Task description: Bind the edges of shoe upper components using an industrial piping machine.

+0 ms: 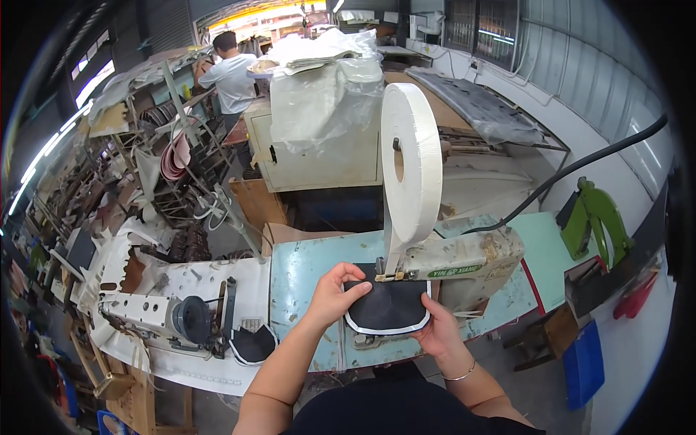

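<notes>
Both my hands hold a black flat piece (pixel 388 307) with a white taped rim, rounded on its near side. My left hand (pixel 338 293) pinches its left far corner between thumb and fingers. At its right edge, my right hand (pixel 439 328) grips with the thumb on top and the fingers underneath. The piece's far edge lies by the front end of a taping machine (pixel 464 262). White tape runs down to that end from a large upright roll (pixel 412 163). Where the tape meets the piece is too small to make out.
A second machine (pixel 148 315) with a dark handwheel stands on the white table at left, a similar black piece (pixel 254 344) beside it. A green hand press (pixel 594 221) is at right. Beyond the roll is a plastic-covered cabinet (pixel 319 152); a person (pixel 230 76) stands behind.
</notes>
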`<state>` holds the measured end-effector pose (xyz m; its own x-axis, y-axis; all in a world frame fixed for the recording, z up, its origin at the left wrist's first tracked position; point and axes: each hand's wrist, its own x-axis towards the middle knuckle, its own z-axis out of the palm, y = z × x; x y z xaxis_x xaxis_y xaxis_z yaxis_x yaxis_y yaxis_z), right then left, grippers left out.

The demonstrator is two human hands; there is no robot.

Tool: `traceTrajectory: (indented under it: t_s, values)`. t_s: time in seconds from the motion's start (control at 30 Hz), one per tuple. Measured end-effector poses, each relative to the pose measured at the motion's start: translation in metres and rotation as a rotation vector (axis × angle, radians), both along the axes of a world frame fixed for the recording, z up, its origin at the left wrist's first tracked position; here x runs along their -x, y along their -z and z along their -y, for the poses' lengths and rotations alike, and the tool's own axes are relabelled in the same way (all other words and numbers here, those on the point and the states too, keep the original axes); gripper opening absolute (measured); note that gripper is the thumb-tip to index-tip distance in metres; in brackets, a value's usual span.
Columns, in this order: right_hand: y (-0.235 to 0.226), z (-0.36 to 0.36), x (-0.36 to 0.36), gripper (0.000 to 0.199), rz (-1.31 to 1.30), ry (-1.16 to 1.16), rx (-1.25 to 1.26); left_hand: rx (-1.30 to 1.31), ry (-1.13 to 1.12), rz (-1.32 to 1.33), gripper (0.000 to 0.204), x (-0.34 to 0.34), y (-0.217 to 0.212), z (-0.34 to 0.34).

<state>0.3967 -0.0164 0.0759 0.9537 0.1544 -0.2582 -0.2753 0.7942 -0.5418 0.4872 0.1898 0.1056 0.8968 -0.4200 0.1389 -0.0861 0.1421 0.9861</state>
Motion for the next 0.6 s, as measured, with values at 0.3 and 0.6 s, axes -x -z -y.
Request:
traceTrajectory:
  t_s: [0.3, 0.6]
  values:
    - [0.01, 0.0, -0.016, 0.033, -0.021, 0.105, 0.112, 0.147, -0.052, -0.079, 0.021, 0.001, 0.008, 0.003]
    - [0.002, -0.002, 0.008, 0.028, 0.174, -0.032, 0.161, 0.692, -0.198, -0.57, 0.022, 0.071, 0.061, 0.001]
